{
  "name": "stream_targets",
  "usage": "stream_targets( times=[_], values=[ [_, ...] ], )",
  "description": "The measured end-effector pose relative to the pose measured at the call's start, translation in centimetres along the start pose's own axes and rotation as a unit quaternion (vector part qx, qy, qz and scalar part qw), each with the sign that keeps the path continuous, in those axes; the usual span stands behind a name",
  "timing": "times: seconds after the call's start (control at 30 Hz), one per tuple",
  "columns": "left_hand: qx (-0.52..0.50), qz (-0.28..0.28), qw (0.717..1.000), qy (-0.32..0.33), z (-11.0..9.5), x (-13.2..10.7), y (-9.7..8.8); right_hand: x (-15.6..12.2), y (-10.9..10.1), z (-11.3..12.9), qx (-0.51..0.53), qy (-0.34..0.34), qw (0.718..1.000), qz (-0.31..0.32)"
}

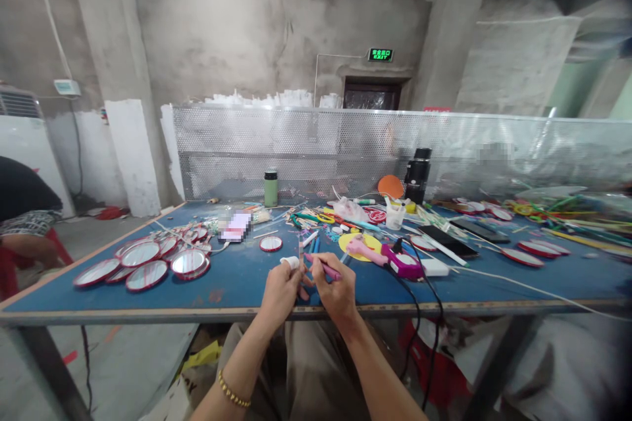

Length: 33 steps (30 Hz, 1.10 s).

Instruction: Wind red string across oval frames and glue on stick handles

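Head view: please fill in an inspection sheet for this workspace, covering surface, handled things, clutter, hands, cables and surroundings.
Surface: blue tabletop, marked with a brownish stain near the front edge.
Handled things: pink pen; small white piece, identity unclear.
Clutter: overlapping red-rimmed discs on the left; purple device beside the yellow disc; loose pens and sticks beyond.
Hands: right hand grips the pink pen; left hand is beside it, its grip unclear.
Cables: black cables hang over the front edge; white cable crosses the right side.
Surroundings: perforated screen behind; lit exit sign; another person at far left.
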<state>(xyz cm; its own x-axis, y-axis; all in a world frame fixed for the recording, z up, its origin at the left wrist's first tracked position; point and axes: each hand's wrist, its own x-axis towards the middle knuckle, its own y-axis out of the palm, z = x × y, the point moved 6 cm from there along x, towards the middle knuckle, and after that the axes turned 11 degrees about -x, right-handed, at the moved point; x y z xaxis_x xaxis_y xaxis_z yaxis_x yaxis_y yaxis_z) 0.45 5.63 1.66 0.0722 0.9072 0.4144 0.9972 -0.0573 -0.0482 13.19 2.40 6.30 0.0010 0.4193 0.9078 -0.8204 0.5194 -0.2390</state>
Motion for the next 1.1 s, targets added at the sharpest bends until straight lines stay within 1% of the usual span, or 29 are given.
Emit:
stream_targets(
  times=[0.1,0.3,0.53,1.1],
  values=[
    [-0.023,0.004,1.000,-0.013,0.15,0.12,0.05,-0.18,-0.05,-0.16,-0.004,0.006,1.000,-0.005],
    [-0.077,-0.002,0.997,-0.030,0.16,0.24,0.13,-0.29,-0.22,0.17,0.000,-0.004,1.000,0.000],
    [-0.077,-0.004,0.997,-0.025,-0.03,0.05,0.15,-0.16,-0.36,0.52,-0.010,-0.024,1.000,-0.003],
    [-0.042,0.003,0.999,-0.017,-0.31,0.14,0.13,0.01,-0.08,0.54,-0.018,-0.020,1.000,0.011]
  ],
)
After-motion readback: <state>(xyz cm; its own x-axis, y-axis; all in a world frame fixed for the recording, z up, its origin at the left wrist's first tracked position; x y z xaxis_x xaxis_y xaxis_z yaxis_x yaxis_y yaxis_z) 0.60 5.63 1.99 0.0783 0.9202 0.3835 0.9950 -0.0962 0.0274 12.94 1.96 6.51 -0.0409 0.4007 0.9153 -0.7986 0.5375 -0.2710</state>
